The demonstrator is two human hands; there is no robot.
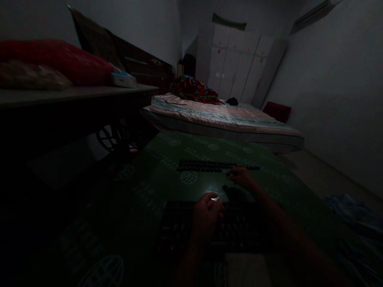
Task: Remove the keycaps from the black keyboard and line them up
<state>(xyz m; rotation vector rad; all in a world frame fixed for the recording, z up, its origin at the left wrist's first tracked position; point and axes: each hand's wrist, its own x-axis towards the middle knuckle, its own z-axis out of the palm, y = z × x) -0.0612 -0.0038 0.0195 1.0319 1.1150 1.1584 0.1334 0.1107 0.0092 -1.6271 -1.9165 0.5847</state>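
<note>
A dark keyboard (236,229) lies on the green printed table (155,179) close to me. My left hand (207,213) is over its upper middle part, with fingers loosely curled and a gap between thumb and index finger; I see nothing held there. Further away, loose dark keycaps (203,165) are laid out in rows. At the near right part of these rows is my right hand (241,177), its fingertips pinched around what looks like a small dark keycap (229,174). Dim light hides the finer details, and my left hand covers part of the keyboard.
A pale flat object (247,269) lies below the keyboard at the near edge. Beyond the table stands a bed (239,119) with a red patterned blanket (194,89). On the left, a higher table (98,92) bears a red bag (74,63). Blue cloth (350,211) is low at right.
</note>
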